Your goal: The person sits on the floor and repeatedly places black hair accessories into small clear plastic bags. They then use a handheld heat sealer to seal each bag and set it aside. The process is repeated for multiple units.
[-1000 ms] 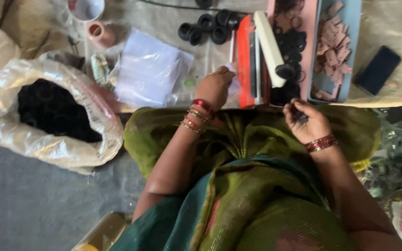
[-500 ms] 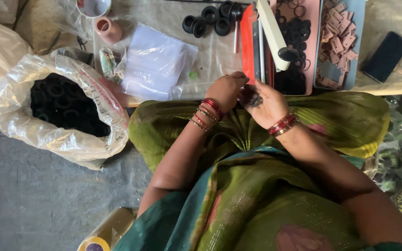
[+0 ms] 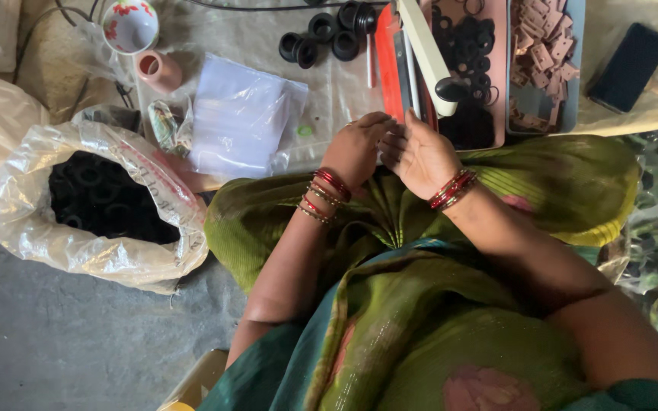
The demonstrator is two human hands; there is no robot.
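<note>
- Just below the table edge, over the lap, the left hand [image 3: 356, 148] and the right hand [image 3: 420, 156] are now meeting fingertip to fingertip; half a second ago they were also together, and a second ago the right one was hanging apart at about four o'clock with a small dark piece.
- Both hands' fingers are curling inward and pressing on something between them; that small piece is hidden now, so I cannot tell exactly how it is being pinched.
- At twelve o'clock from the hands, the pink tray of black rubber rings [image 3: 470, 68] is lying untouched.
- At ten o'clock, clear plastic pouches [image 3: 241, 114] are stacked.
- At nine o'clock, the clear sack of black rings [image 3: 100, 202] is gaping open.
- This suggests an assembling or bagging step is in hand.
</note>
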